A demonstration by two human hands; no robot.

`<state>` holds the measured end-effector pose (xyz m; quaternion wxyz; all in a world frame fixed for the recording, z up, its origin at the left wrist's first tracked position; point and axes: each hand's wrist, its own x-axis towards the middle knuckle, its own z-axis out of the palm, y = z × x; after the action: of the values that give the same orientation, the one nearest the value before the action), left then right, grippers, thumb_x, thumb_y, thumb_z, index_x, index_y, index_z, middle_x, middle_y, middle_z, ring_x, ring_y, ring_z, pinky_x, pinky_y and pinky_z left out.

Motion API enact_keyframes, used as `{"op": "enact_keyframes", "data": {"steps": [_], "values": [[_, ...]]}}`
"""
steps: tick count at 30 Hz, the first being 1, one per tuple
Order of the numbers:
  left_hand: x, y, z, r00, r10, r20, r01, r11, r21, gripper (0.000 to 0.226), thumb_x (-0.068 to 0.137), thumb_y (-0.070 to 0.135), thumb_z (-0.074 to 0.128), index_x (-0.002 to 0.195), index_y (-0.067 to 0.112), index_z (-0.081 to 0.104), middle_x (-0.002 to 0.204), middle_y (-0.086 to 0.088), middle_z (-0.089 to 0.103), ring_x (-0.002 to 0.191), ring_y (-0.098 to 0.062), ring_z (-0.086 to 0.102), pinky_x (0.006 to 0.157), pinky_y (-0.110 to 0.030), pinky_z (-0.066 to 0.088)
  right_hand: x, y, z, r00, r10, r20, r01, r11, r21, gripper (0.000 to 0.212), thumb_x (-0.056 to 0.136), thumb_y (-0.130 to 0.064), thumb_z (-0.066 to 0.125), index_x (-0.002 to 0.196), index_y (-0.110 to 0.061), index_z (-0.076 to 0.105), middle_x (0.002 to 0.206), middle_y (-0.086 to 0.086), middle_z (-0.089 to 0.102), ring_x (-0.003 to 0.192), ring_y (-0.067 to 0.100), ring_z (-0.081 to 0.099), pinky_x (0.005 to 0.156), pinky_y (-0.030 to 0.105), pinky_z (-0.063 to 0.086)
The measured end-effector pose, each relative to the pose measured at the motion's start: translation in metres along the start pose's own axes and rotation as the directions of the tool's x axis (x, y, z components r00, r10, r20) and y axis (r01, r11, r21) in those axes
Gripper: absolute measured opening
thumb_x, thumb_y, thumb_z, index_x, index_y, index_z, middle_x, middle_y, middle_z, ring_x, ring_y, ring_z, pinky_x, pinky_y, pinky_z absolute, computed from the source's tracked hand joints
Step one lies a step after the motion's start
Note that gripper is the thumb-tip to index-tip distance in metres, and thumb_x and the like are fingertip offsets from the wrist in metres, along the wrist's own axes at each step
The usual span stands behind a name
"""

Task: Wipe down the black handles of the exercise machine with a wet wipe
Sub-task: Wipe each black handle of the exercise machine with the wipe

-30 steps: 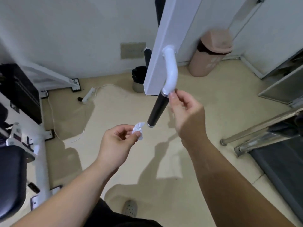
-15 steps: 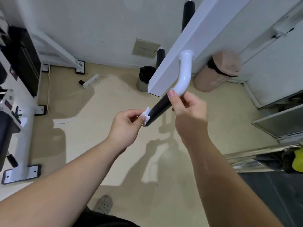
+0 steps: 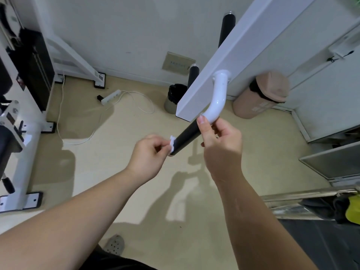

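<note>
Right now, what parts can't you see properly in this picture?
- Head view: most of the wet wipe is hidden inside the left hand; only a crumpled bit shows.
- The far side of the black handle faces away, and the right hand covers its top.
- Two rear black handles are partly hidden behind the white beam.
- The wall label is too small to read.

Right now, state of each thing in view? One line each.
left hand: pinching the wet wipe
wet wipe: crumpled, pressed on the near handle's lower end
near handle: tilted, steadied at its top
right hand: fingers closed on the near handle's top
brown bin: lid shut, black liner showing
power strip: on floor, cord trailing
</note>
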<state>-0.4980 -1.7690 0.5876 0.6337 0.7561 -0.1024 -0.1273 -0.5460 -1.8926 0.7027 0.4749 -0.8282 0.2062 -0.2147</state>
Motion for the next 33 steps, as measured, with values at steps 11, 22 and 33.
{"op": "enact_keyframes", "data": {"steps": [11,22,33], "values": [[0.006,0.059,0.002,0.994,0.111,0.006,-0.106,0.961,-0.256,0.015,0.089,0.002,0.068,0.088,0.013,0.078,0.098,-0.008,0.067,0.087,-0.016,0.065,0.077,-0.025,0.051,0.001,0.005,-0.009,0.996,-0.066,0.057,0.064,0.998,0.026,0.023,0.096,-0.027,0.065,0.079,-0.014,0.072,0.065,-0.001,0.054,0.065,0.015,0.047,0.065,0.054,0.05],[0.003,0.073,0.01,0.984,0.166,-0.06,-0.176,0.95,-0.257,0.024,0.09,0.002,0.066,0.082,0.022,0.077,0.091,-0.011,0.064,0.084,-0.014,0.061,0.076,-0.02,0.05,0.001,0.008,-0.011,0.998,-0.051,0.043,0.048,0.997,0.058,0.039,0.093,-0.035,0.064,0.085,0.003,0.067,0.069,0.029,0.046,0.064,0.036,0.04,0.06,0.055,0.046],[0.003,0.005,0.012,0.991,-0.128,0.044,0.133,0.979,-0.157,0.023,0.093,0.005,0.063,0.081,0.018,0.078,0.091,-0.012,0.059,0.079,-0.017,0.057,0.076,-0.027,0.046,0.002,0.009,-0.014,0.994,-0.041,0.097,0.041,0.999,0.001,0.044,0.096,-0.036,0.06,0.081,0.005,0.059,0.064,0.004,0.035,0.063,0.026,0.034,0.063,0.054,0.043]]}}
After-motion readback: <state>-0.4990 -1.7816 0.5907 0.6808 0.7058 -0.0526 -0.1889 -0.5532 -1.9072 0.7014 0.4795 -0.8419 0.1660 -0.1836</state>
